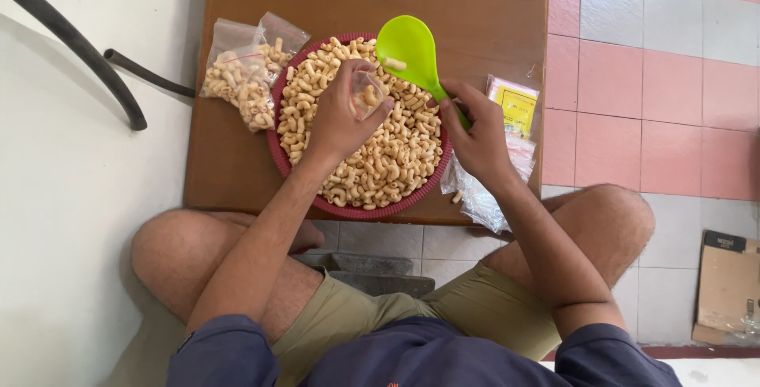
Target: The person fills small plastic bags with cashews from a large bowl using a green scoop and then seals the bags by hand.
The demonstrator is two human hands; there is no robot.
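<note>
A round red basket [279, 156] full of beige elbow-shaped snacks [396, 157] sits on a low wooden table [475, 7]. My left hand [336, 114] hovers over the basket, holding a small clear plastic bag [367, 94] partly filled with the snacks. My right hand [475, 130] grips the handle of a bright green spoon [408, 51], whose bowl is raised over the basket's far side with one or two pieces in it, next to the bag's mouth.
Two filled clear bags [241, 70] lie left of the basket. A stack of empty plastic bags [487, 197] and a yellow-labelled packet [516, 106] lie at the right edge. A dark hose [79, 47] runs along the wall. Flattened cardboard [724, 284] rests on the tiled floor.
</note>
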